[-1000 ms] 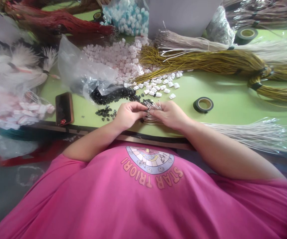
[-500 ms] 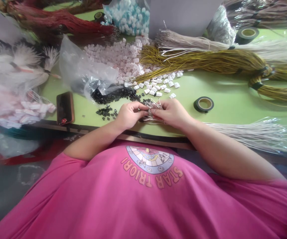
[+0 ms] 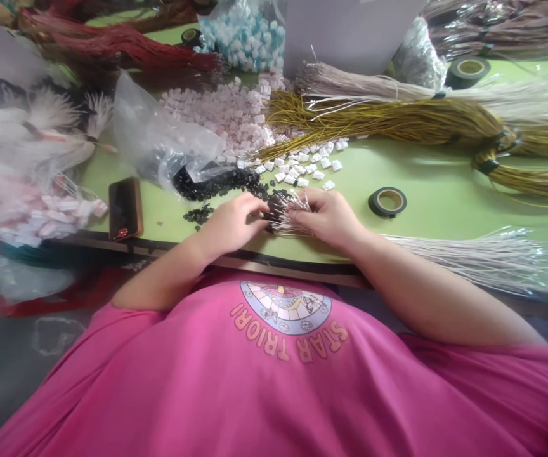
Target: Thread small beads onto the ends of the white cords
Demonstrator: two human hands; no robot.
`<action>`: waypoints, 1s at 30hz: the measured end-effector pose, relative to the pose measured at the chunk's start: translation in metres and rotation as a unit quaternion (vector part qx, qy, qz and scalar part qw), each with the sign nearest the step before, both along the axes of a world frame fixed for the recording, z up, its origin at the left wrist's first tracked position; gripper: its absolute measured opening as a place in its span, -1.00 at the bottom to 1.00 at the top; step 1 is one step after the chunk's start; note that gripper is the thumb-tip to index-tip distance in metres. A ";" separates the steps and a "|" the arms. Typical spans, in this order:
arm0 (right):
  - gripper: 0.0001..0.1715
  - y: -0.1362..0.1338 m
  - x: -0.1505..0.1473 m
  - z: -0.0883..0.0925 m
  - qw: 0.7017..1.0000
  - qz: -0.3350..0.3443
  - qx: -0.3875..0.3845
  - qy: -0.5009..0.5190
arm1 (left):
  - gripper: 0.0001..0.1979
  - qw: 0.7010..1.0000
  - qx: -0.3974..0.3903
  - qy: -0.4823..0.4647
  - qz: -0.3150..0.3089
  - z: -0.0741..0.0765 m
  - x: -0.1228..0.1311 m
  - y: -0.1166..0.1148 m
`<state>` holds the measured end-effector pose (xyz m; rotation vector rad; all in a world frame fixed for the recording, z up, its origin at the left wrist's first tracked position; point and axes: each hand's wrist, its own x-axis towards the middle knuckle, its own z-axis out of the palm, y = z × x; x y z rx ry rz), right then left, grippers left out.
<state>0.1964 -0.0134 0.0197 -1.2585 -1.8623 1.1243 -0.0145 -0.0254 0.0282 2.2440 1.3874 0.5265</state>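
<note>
My right hand (image 3: 330,216) is curled around a bundle of thin pale wires (image 3: 291,210) with metal tips, held just above the green table (image 3: 436,184). My left hand (image 3: 233,222) sits right beside it, fingers pinched at the bundle's tips next to a scatter of small black connectors (image 3: 221,183). What its fingertips pinch is too small to make out. A group of small white connectors (image 3: 309,164) lies just beyond my hands.
A roll of dark tape (image 3: 387,201) lies right of my hands, a phone (image 3: 125,207) at the left edge. Long pale wires (image 3: 483,257) trail right. Yellow wire bundles (image 3: 397,120), a heap of pink connectors (image 3: 226,111) and a plastic bag (image 3: 160,139) crowd the back.
My left hand has slid slightly left and down toward the black connectors, its fingers still pinched at the wire tips. My right hand keeps its hold on the bundle.
</note>
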 end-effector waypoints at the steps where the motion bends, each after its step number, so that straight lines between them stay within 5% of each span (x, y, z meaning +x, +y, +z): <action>1: -0.78 0.000 0.000 0.000 1.000 0.001 -0.023 -0.003 | -0.84 0.999 0.015 0.031 0.033 0.001 -0.009 0.004; 6: -0.71 0.000 0.000 0.000 0.996 -0.005 -0.091 -0.010 | -0.87 0.975 0.014 0.110 0.195 -0.012 -0.044 0.035; 10: -0.72 0.000 -0.001 0.003 0.995 0.010 -0.103 -0.010 | -0.93 0.971 -0.001 0.139 0.195 -0.023 -0.051 0.046; 14: -0.79 -0.001 -0.002 0.007 0.995 0.012 -0.100 -0.006 | -0.84 0.977 0.025 0.148 0.151 -0.010 -0.045 0.037; 17: -0.83 -0.001 -0.002 0.008 0.994 0.015 -0.108 0.001 | -0.82 0.994 -0.004 0.056 0.092 0.007 -0.031 0.020; 20: -0.81 -0.001 -0.002 0.007 0.994 0.018 -0.112 -0.005 | -0.81 0.988 -0.130 -0.076 0.035 0.014 -0.011 0.007; 25: -0.78 -0.001 -0.002 0.007 0.992 0.029 -0.127 0.000 | -0.86 0.929 -0.238 -0.276 0.067 -0.006 0.013 0.005; 30: -0.82 -0.001 -0.002 0.006 0.991 0.027 -0.133 0.002 | -0.85 0.898 -0.253 -0.348 0.094 -0.017 0.015 0.009</action>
